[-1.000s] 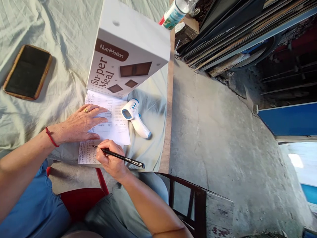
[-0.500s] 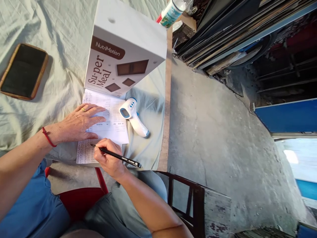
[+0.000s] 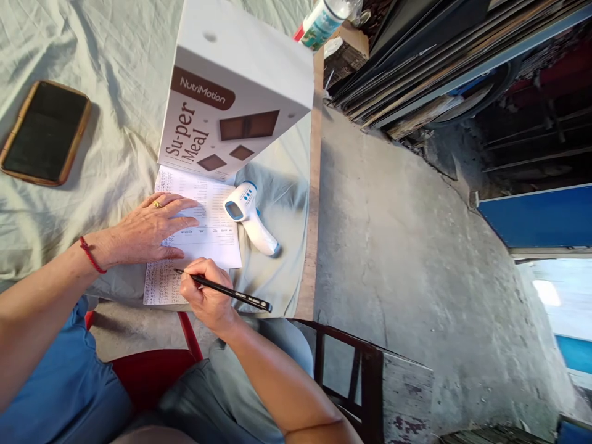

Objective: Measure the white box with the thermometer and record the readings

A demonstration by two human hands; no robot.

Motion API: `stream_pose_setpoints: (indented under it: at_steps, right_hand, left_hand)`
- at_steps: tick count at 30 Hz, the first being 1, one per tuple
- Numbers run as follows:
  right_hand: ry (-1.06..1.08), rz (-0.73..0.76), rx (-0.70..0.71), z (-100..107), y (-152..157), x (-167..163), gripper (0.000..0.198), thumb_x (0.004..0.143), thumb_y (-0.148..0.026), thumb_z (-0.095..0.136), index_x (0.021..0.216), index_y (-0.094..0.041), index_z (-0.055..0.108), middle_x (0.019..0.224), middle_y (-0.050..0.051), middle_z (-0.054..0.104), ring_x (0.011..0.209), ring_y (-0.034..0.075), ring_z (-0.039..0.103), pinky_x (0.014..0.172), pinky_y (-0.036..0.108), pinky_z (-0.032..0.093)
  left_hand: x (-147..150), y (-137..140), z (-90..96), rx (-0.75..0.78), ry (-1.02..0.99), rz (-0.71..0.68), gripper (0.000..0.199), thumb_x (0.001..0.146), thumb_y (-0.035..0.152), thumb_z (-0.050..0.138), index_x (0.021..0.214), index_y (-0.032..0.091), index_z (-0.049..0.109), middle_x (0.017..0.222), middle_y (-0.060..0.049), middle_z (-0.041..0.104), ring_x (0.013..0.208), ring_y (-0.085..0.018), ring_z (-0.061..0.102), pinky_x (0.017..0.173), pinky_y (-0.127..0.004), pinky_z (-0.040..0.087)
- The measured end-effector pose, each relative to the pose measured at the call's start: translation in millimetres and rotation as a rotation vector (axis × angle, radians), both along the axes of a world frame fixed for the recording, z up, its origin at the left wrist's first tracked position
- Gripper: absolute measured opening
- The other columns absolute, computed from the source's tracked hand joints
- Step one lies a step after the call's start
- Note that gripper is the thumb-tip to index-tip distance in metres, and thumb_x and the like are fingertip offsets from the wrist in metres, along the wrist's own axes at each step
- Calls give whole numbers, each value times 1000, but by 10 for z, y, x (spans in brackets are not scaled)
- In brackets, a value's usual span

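Observation:
My right hand grips a black pen, its tip at the handwritten sheet near the table's front edge. Spread flat, my left hand presses on the papers; it wears a ring and a red wrist cord. Under its fingers lies a printed sheet, which partly covers the handwritten one. A white and blue infrared thermometer rests at the right side of the printed sheet. Behind the papers stands a white NutriMotion box, hiding their far edge.
A phone in a brown case lies on the pale tablecloth at the left. At the far right corner is a labelled bottle. The table's wooden edge borders a concrete floor. Below is a red chair.
My right hand and the pen have shifted slightly to the right across the handwritten sheet. My left hand stays in place on the papers.

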State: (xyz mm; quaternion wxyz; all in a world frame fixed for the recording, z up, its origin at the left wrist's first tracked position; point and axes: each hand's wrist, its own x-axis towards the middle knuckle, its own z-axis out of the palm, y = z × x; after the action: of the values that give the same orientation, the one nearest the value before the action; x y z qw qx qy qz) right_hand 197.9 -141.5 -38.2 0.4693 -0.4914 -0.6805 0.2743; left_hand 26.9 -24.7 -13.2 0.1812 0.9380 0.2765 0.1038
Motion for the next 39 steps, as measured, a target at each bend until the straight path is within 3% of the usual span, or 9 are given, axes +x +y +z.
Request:
stream_pose_setpoints:
  at_steps: [16, 20, 24, 27, 29, 33, 39]
  right_hand:
    - [16, 17, -33, -15, -14, 12, 11, 87, -15, 53, 81, -23, 49, 67, -5, 57, 55, 11, 54, 54, 23, 44]
    - [100, -60, 89, 23, -28, 33, 7, 92, -16, 54, 92, -24, 54, 76, -2, 61, 64, 13, 59, 59, 25, 49]
    - [3, -165, 230, 161, 83, 119, 10, 98, -21, 51, 104, -22, 59, 88, 5, 64, 81, 19, 64, 75, 34, 56]
    - [-17, -308, 238, 231, 159, 217, 16, 101, -27, 49, 107, -20, 62, 95, 8, 66, 89, 20, 66, 81, 36, 57]
    - [5, -392, 214, 231, 118, 277, 19, 101, -33, 51, 108, -20, 63, 93, 6, 67, 85, 19, 67, 78, 32, 57]
    - [16, -556, 140, 79, -199, 402, 31, 100, -44, 52, 104, -16, 66, 88, 8, 72, 80, 20, 71, 73, 31, 59]
    - [-18, -601, -5, -270, -652, 832, 45, 91, -61, 49, 100, -22, 70, 88, 11, 75, 76, 31, 75, 69, 44, 63]
  left_hand:
    - [0, 3, -1, 16, 11, -2, 53, 85, 37, 78, 133, 19, 61, 152, -13, 46, 137, -34, 42, 118, -50, 30]
    - [-10, 8, -18, 20, -15, -13, 52, 86, 35, 77, 133, 19, 61, 152, -13, 46, 136, -33, 44, 117, -51, 31]
    - [-45, 25, -48, 29, -42, -20, 49, 88, 33, 74, 133, 19, 60, 152, -13, 46, 135, -32, 45, 116, -50, 32]
    - [-74, 15, -60, 29, -37, 1, 43, 93, 31, 68, 133, 17, 60, 152, -14, 45, 135, -31, 45, 116, -50, 33]
    - [-93, -31, -53, 17, -14, 29, 44, 88, 29, 72, 129, 16, 62, 149, -15, 48, 135, -32, 46, 117, -53, 32]
    - [-122, -271, -46, -18, 57, 212, 44, 86, 19, 70, 130, 21, 63, 149, -11, 50, 139, -29, 44, 120, -50, 31]
    - [-77, -773, -216, 146, 54, 376, 36, 94, 17, 55, 129, 23, 65, 143, -11, 58, 134, -28, 52, 114, -49, 41]
